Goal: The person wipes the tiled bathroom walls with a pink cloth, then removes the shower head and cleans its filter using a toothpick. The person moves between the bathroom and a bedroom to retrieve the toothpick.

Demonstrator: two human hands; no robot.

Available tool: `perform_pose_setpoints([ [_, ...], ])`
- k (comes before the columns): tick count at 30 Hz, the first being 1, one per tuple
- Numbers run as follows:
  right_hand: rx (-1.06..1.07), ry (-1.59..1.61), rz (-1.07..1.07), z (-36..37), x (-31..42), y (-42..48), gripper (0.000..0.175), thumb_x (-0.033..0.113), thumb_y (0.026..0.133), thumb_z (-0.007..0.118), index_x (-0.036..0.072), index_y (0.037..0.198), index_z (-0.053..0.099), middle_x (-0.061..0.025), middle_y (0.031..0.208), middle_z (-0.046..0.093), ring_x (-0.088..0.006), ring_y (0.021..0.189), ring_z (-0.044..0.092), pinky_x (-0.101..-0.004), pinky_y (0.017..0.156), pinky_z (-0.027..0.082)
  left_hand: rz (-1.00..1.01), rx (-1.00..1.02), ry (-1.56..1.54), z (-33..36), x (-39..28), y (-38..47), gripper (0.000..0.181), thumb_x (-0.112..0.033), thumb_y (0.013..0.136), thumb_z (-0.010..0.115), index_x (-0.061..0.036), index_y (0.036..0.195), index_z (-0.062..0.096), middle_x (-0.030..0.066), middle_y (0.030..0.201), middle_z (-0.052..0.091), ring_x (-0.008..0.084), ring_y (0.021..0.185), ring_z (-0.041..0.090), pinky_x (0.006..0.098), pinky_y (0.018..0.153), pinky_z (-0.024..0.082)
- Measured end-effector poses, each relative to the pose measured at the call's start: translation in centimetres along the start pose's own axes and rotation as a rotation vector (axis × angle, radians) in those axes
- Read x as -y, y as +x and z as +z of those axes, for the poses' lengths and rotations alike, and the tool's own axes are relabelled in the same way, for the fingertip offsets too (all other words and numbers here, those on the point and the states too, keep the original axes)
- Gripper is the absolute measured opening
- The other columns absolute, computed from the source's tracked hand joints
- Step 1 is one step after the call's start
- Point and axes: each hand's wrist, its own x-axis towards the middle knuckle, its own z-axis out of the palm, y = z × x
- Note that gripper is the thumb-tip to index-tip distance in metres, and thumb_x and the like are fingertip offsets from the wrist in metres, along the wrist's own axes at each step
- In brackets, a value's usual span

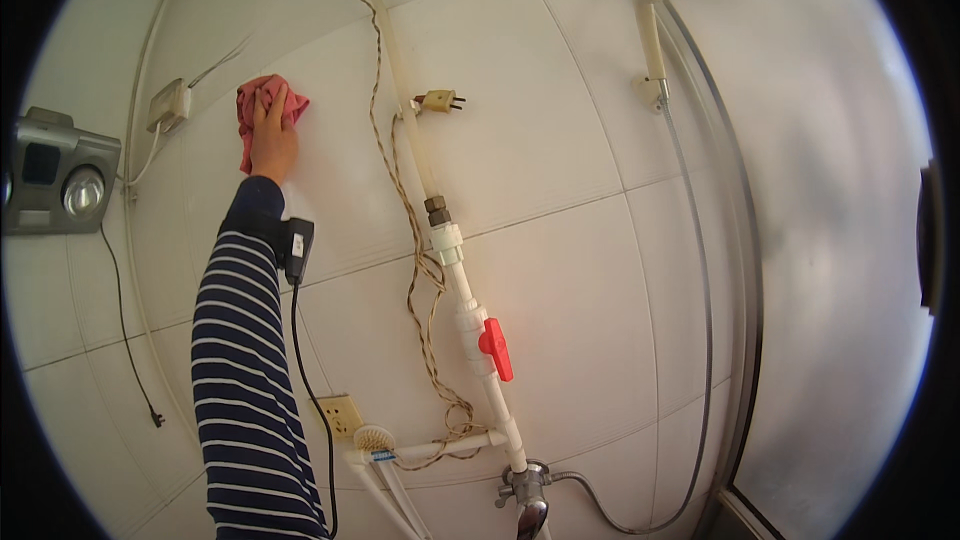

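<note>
My left hand [274,139] is raised against the white tiled wall [525,127], its fingers pressing a crumpled pink cloth [259,94] to the tiles. The sleeve on this arm is navy with white stripes, and a black device [298,251] with a cable is strapped near the wrist. To the left of the cloth sits a small junction box [169,105] with loose wires sticking out. My right hand is out of view.
A white pipe with a red-handled valve [496,349] runs down to a chrome mixer tap [529,495]. Beside it hang a twisted cord [420,300] and a two-pin plug [440,100]. A heater lamp unit [64,172] is left; a hand shower [649,22] and frosted panel [832,255] are right.
</note>
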Motion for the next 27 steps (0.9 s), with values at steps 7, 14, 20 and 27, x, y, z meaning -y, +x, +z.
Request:
perform_pose_setpoints([
  [7, -0.077, 0.06, 0.096, 1.0, 1.2, -1.1, 0.024, 0.022, 0.085, 0.077, 0.002, 0.099, 0.077, -0.0225, 0.085, 0.073, -0.0393, 0.079, 0.072, -0.0477, 0.071, 0.056, 0.265, 0.125, -0.123, 4.2, -8.0, 7.7, 0.057, -0.013, 0.099, 0.055, -0.0197, 0.156, 0.049, 0.025, 0.17, 0.024, 0.039, 0.157, 0.026, 0.0398, 0.126, 0.029],
  [14, -0.121, 0.094, 0.112, 1.5, 1.0, -2.3, 0.02, 0.02, 0.086, 0.074, 0.001, 0.091, 0.075, -0.0231, 0.08, 0.069, -0.0425, 0.076, 0.069, -0.0499, 0.066, 0.053, 0.316, 0.071, -0.07, 4.9, -11.3, 5.7, 0.057, -0.01, 0.101, 0.052, -0.0273, 0.156, 0.049, 0.0168, 0.167, 0.034, 0.0378, 0.15, 0.038, 0.0411, 0.118, 0.04],
  [20, -0.026, 0.0, 0.002, 1.8, 0.7, -0.9, 0.021, 0.021, 0.087, 0.071, 0.0, 0.083, 0.07, -0.0248, 0.078, 0.066, -0.0468, 0.078, 0.066, -0.0538, 0.067, 0.05, 0.433, 0.001, -0.102, 2.2, -8.6, 0.3, 0.058, -0.003, 0.099, 0.053, -0.0255, 0.152, 0.053, 0.0147, 0.164, 0.04, 0.0383, 0.143, 0.046, 0.0428, 0.114, 0.044],
  [27, 0.007, -0.004, -0.183, 2.9, 0.7, 0.4, 0.024, 0.024, 0.088, 0.069, 0.0, 0.087, 0.07, -0.0253, 0.087, 0.068, -0.0479, 0.085, 0.066, -0.0578, 0.072, 0.05, 0.477, 0.078, -0.117, -2.4, -10.7, -11.2, 0.063, 0.005, 0.092, 0.053, -0.0214, 0.149, 0.057, 0.0189, 0.161, 0.042, 0.0401, 0.14, 0.049, 0.0429, 0.115, 0.043],
])
